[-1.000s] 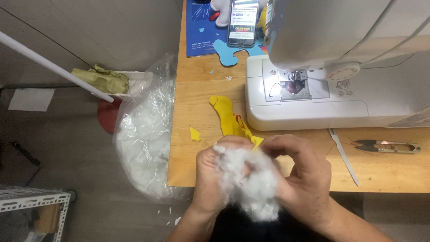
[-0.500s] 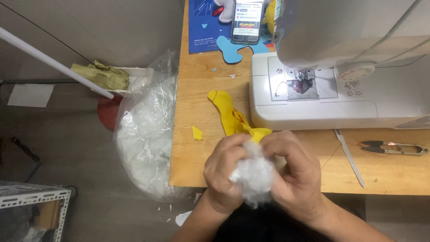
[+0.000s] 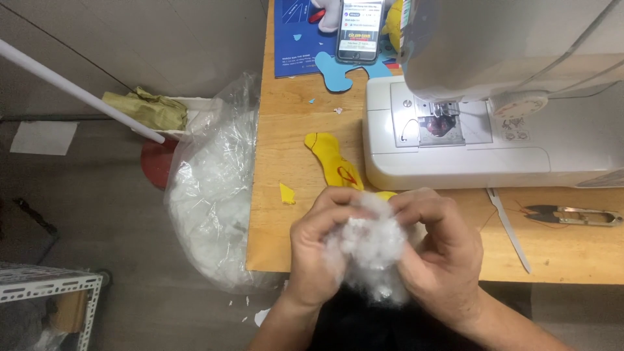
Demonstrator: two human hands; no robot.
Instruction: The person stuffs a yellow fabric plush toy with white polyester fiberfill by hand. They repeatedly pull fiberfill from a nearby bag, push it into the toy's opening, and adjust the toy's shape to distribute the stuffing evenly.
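White stuffing fibre (image 3: 367, 250) is pinched in the closed grip of both the left hand (image 3: 318, 250) and right hand (image 3: 442, 257), against a yellow fabric piece (image 3: 335, 166) on the wooden surface (image 3: 286, 130).

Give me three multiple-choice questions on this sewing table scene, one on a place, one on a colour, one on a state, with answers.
1. Where do the thread snips lie?
A. right of the hands
B. inside the plastic bag
C. on the phone

2. What colour is the sewn fabric piece beside the sewing machine?
A. green
B. yellow
C. black

3. What do the left hand and right hand hold?
A. nothing
B. scissors
C. white stuffing

Answers: A, snips rest on the tabletop's right side; B, it is plainly yellow; C, both hands pinch the fluffy wad.
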